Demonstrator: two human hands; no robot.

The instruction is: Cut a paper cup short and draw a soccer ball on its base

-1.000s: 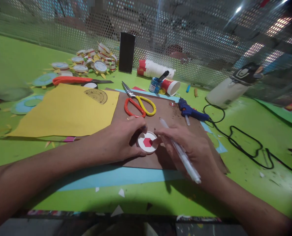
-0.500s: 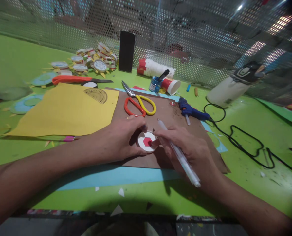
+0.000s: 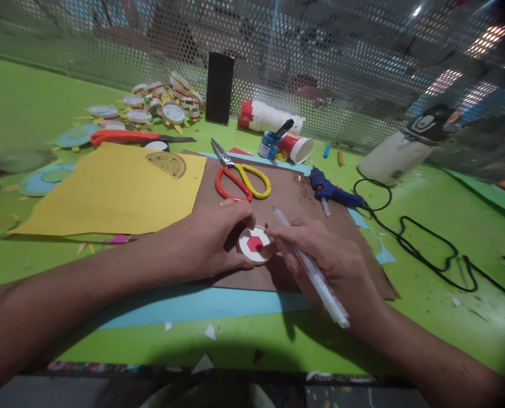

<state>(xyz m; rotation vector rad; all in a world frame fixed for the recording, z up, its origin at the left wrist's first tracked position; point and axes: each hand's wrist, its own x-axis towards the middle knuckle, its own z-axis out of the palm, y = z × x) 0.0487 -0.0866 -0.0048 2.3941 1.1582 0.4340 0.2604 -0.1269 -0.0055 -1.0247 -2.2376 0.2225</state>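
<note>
A small white round disc (image 3: 252,247) with a red hexagon at its centre lies on a brown sheet (image 3: 286,198). My left hand (image 3: 205,241) curls round the disc's left side, thumb and fingers pinching its rim. My right hand (image 3: 324,258) holds a white pen (image 3: 309,266) laid across its fingers, and its fingertips press on the disc's right edge. Both hands are closed.
Orange-and-yellow scissors (image 3: 239,178) and a blue glue gun (image 3: 331,192) with a black cord (image 3: 422,243) lie beyond the hands. A yellow sheet (image 3: 112,192) with a protractor (image 3: 166,164) lies left. Finished discs (image 3: 163,105), a black box (image 3: 219,88), paint pot (image 3: 269,144), cups (image 3: 269,119) and a white bottle (image 3: 401,150) stand before the mesh wall.
My right hand has shifted slightly left onto the disc's right edge, the pen moving with it. The left hand and the disc have stayed put.
</note>
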